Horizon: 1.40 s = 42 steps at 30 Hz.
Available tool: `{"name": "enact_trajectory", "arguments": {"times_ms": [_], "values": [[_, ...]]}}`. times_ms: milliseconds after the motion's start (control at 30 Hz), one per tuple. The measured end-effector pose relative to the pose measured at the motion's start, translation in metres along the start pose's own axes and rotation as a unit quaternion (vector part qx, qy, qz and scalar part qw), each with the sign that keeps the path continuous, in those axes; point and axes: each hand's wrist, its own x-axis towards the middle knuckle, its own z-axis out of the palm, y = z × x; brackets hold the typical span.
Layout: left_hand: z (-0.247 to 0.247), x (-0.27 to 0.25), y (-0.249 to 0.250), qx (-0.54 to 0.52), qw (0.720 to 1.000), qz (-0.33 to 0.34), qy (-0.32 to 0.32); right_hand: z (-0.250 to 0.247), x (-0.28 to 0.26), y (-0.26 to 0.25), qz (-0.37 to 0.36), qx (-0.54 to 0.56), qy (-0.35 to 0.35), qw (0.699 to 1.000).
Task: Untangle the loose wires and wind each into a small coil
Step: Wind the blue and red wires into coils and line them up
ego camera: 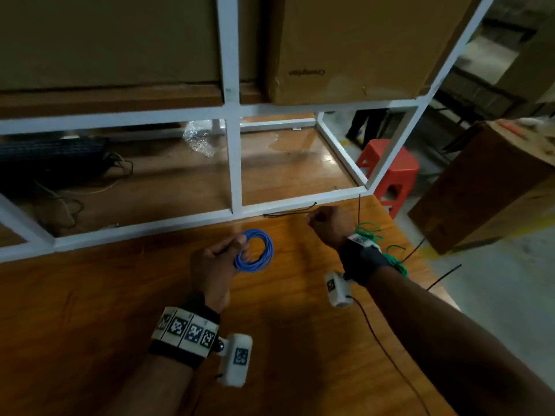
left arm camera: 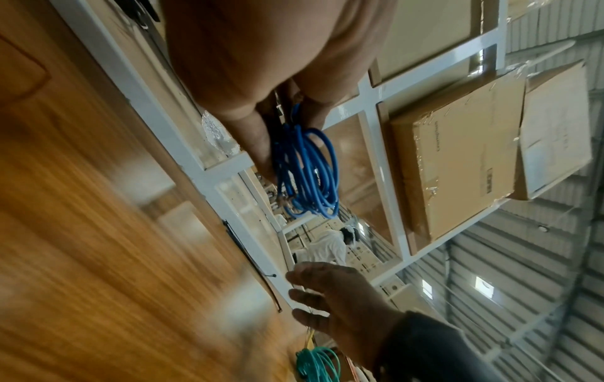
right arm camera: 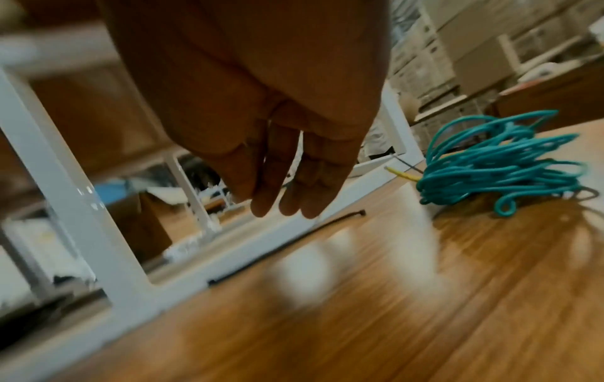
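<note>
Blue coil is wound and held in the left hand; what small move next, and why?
Probably lower the right hand, open and empty, onto the black cable tie lying by the white frame, to bind the blue coil that the left hand grips.

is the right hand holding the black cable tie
No, the right hand hangs with straight fingers above the black cable tie, holding nothing.

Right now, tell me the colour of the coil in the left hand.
Blue coil, clearest in the left wrist view.

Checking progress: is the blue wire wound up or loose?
Wound up. The blue wire forms a small round coil of stacked loops, gripped at one side by the left hand; no loose tail shows.
</note>
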Motion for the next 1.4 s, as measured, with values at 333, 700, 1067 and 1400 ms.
{"name": "enact_trajectory", "arguments": {"times_ms": [333,700,1067,1400], "values": [[0.040,0.006,-0.013,-0.019,0.995,0.009,0.098,0.018,0.072,0.022,-0.070,-0.185,-0.085,0.977],[0.039,0.009,-0.016,0.001,0.993,-0.003,0.118,0.023,0.085,0.013,-0.153,-0.259,-0.143,0.943],[0.024,0.007,-0.007,0.000,0.993,0.037,0.116,-0.013,0.016,-0.031,-0.118,0.183,-0.082,0.973],[-0.011,-0.016,-0.011,0.009,0.991,0.044,0.126,0.001,-0.082,-0.039,0.112,0.522,-0.193,0.823]]}}
